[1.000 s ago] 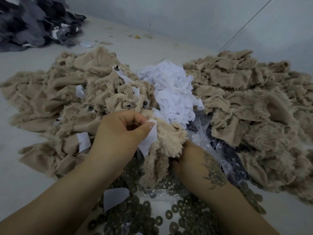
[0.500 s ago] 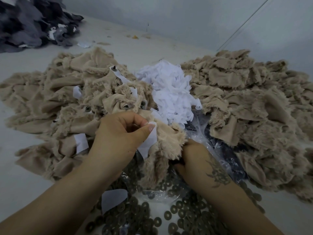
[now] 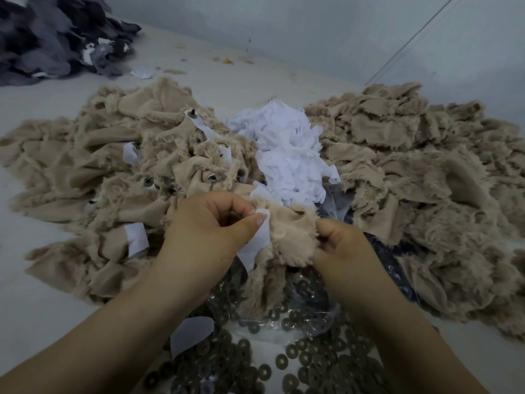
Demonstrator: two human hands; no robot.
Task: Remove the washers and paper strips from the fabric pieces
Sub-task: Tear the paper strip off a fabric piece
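A tan furry fabric piece hangs between my two hands above the washers. My left hand pinches a white paper strip at the piece's left edge, thumb on top. My right hand grips the piece's right edge with curled fingers. Loose dark washers lie in a spread under my forearms on clear plastic. A heap of white paper strips sits just beyond the hands. No washer on the held piece is plain to see.
A pile of tan fabric pieces with strips and washers lies at left. Another tan pile fills the right. Dark grey fabric is heaped at the far left corner. A loose strip lies on the washers. A wall runs behind.
My right hand has come up from under the fabric piece and now grips its right edge with the knuckles in view. My left hand keeps pinching the paper strip.
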